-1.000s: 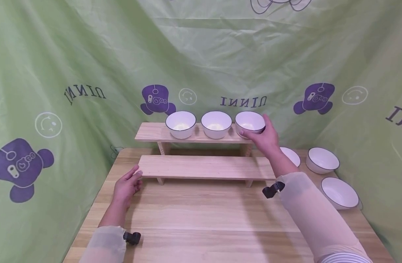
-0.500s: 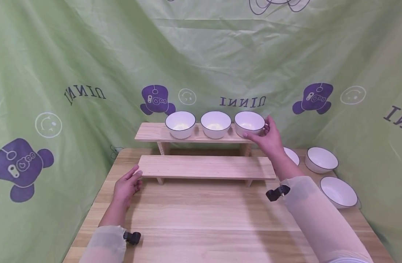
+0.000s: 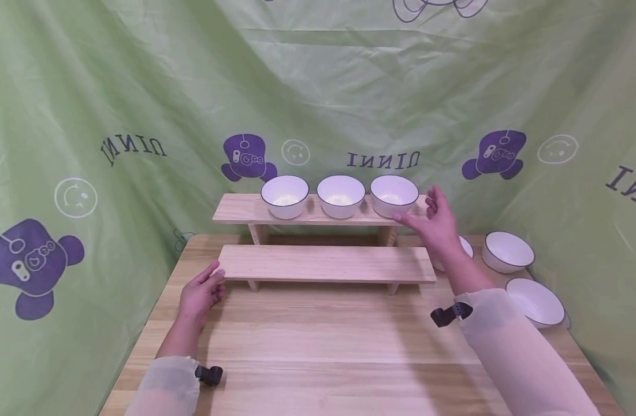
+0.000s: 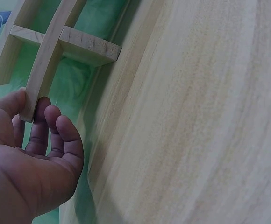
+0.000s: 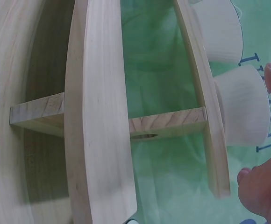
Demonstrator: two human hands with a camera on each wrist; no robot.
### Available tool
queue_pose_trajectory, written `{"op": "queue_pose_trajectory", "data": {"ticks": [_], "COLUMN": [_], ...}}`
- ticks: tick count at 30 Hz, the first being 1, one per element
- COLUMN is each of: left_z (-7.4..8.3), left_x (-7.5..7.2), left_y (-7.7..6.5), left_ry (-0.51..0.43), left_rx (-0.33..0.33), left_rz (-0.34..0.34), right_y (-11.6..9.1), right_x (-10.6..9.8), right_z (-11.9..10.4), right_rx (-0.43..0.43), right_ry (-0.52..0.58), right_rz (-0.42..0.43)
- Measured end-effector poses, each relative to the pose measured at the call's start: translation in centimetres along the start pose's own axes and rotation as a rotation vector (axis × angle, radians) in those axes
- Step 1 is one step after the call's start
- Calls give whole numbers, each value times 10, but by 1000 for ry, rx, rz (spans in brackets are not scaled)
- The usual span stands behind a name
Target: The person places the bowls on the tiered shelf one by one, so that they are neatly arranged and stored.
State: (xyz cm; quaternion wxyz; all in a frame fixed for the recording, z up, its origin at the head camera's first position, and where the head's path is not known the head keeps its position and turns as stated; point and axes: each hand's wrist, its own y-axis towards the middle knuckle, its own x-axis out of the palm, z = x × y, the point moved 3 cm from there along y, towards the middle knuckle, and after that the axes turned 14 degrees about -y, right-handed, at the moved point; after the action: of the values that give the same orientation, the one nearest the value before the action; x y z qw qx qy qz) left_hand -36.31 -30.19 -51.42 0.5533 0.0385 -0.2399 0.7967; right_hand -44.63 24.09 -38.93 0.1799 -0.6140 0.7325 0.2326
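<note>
Three white bowls with dark rims stand in a row on the upper board of a two-step wooden rack: a left bowl [image 3: 285, 199], a middle bowl [image 3: 341, 199] and a right bowl [image 3: 394, 199]. Beside the right bowl is my right hand [image 3: 438, 228], fingers loosely bent and holding nothing. Its thumb comes close to that bowl [image 5: 245, 107]; whether they touch I cannot tell. My left hand [image 3: 200, 296] pinches the left end of the lower board [image 3: 325, 264] between thumb and fingers, as the left wrist view shows on the board's edge [image 4: 44, 70].
On the table's right side are more white bowls: a back bowl [image 3: 507, 252], a front bowl [image 3: 535, 301] and one partly hidden bowl [image 3: 467, 247] behind my right wrist. A green printed curtain [image 3: 318, 104] surrounds the wooden table [image 3: 307, 346] at the back and sides.
My right hand has let go of the right bowl and drawn away to the right, its fingers loosening. The bowl stays on the upper board. My left hand keeps its place.
</note>
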Motion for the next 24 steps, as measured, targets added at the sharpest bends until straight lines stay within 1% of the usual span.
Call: {"op": "queue_pose_trajectory", "data": {"ticks": [6,9,16,24], "left_z": [-11,-15,-15,-14], "left_x": [-9,-12,-12,-10], "left_y": [14,18,16,14], "left_ry": [0,6,16,14], "left_rx": [18,30,52,49], "left_rz": [12,15,21,16], "right_y": [-7,-11,-16,-21], "right_x": [-7,-10,-15,-19], "right_z": [4,6,10,16], "right_rx": [5,7,-6,-22], "right_ry": [-22,-28,-23,-19], "right_rz": [9,17,22,19]}}
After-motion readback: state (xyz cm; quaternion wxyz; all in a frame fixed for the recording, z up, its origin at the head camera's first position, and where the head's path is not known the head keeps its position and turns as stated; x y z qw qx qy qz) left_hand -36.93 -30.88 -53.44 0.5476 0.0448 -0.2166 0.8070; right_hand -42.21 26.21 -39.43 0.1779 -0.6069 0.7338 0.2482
